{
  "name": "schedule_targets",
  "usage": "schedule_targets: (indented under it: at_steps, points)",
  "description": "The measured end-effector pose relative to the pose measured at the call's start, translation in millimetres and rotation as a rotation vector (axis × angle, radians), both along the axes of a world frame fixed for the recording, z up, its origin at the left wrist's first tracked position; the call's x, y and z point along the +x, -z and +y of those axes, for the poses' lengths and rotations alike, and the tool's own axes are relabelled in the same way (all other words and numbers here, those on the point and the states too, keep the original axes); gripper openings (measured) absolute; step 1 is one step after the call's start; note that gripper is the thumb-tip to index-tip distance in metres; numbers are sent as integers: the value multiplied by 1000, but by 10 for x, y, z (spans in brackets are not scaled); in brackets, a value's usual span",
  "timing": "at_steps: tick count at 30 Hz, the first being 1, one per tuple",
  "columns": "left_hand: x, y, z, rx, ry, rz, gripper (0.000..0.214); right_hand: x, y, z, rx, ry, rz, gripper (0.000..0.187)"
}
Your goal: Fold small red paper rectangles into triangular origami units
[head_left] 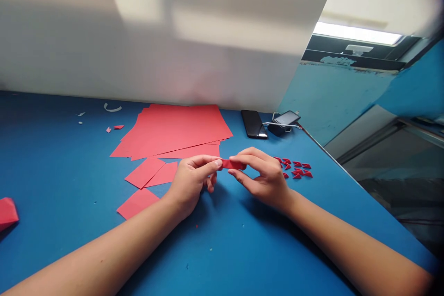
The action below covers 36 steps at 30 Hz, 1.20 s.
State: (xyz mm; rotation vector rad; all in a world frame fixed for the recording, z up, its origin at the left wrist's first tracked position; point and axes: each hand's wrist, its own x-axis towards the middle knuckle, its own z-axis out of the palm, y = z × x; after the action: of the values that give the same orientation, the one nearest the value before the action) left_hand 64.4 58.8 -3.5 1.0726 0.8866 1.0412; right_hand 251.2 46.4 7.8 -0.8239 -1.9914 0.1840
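Observation:
A small folded strip of red paper point(231, 164) is held between both hands just above the blue table point(62, 185). My left hand point(192, 182) pinches its left end with thumb and forefinger. My right hand point(260, 175) pinches its right end, fingers curled over it. Several small folded red paper triangles point(296, 169) lie just right of my right hand. Cut red paper rectangles point(149, 173) lie left of my left hand. A stack of large red sheets point(176, 129) lies behind the hands.
A white board point(156, 41) stands upright along the back of the table. A black phone point(254, 124) and a second device with a white cable point(286, 120) lie at the back right. Another red piece point(7, 212) sits at the left edge. The table's right edge drops off.

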Motion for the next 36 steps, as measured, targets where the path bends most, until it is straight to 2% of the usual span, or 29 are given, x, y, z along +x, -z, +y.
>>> schedule_targets:
  at_steps: [3, 6, 14, 18, 25, 36]
  points:
    - [7, -10, -6, 9, -30, 24, 22, 4, -3, -5, -42, 11, 20, 18]
    - [17, -26, -23, 67, -35, 95, 23, -34, -13, -28, -154, 28, 53, 21]
    - [20, -66, -53, 128, -1, 167, 22, -107, -48, -36, -686, 50, 256, 20]
    - [19, -56, -36, 74, -33, 119, 22, -81, -64, -5, -842, 3, 385, 22]
    - [35, -74, -23, -6, -78, 63, 23, -52, -20, 38, -910, -44, 519, 23]
    - [44, -54, -26, -17, -117, 71, 23, -27, 0, 48, -918, -76, 559, 21]
